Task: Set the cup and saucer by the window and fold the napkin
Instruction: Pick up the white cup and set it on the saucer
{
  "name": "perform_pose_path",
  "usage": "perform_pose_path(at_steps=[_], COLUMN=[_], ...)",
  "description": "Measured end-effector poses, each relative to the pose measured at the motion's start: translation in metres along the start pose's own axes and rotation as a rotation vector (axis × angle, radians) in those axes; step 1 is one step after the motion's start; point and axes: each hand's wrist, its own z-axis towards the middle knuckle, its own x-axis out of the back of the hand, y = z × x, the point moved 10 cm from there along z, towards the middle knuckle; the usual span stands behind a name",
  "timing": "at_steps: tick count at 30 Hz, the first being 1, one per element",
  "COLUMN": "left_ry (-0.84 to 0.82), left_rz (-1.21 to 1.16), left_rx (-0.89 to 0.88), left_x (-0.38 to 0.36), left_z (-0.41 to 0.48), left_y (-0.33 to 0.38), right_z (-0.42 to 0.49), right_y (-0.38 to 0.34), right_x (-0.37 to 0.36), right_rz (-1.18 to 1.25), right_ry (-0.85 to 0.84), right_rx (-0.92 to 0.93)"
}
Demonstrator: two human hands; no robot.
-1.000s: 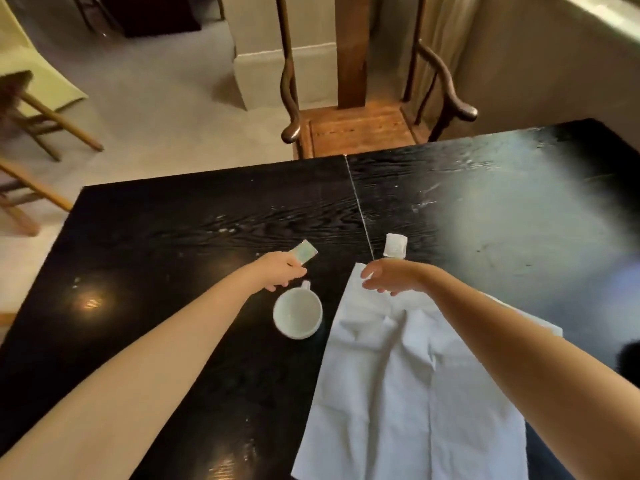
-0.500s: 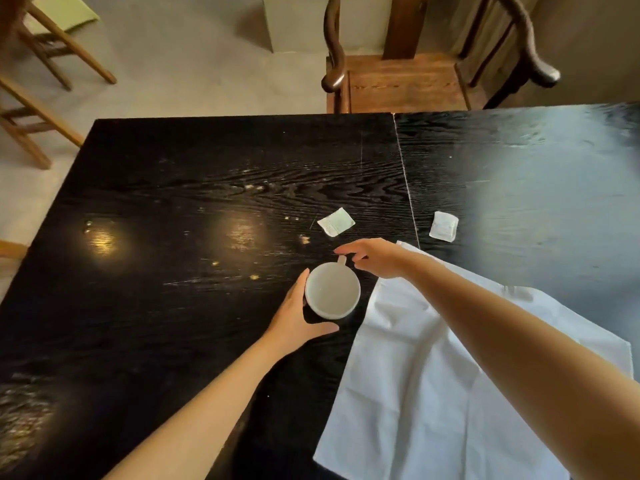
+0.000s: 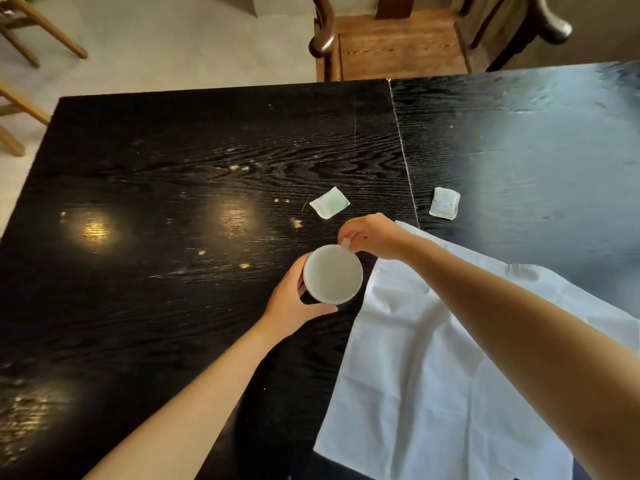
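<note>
Gripping the round white ceramic cup [image 3: 333,274] at centre frame, my left hand [image 3: 294,303] cups its near-left wall while my right hand [image 3: 372,237] pinches its handle. The cup sits over the glossy black wooden table [image 3: 173,306], just left of the spread white cloth napkin [image 3: 433,375], unfolded at lower right. Two small pale sachets [image 3: 329,203] [image 3: 444,203] lie above.

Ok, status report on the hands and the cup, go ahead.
Left hand cupped round the cup; right hand pinching its handle. No saucer in view. Napkin flat, unfolded. Two small packets beyond the cup.
</note>
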Motion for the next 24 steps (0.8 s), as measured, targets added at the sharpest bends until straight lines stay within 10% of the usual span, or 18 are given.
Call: perform_pose_path(at_steps=[24], left_ry=[-0.565], left_rz=[0.079], left_rx=[-0.241], left_x=[-0.2], left_z=[0.011], left_y=[0.215], right_z=[-0.27], right_y=[0.146], right_x=[0.173], right_rz=[0.393], right_ry=[0.632], right_rx=[-0.151])
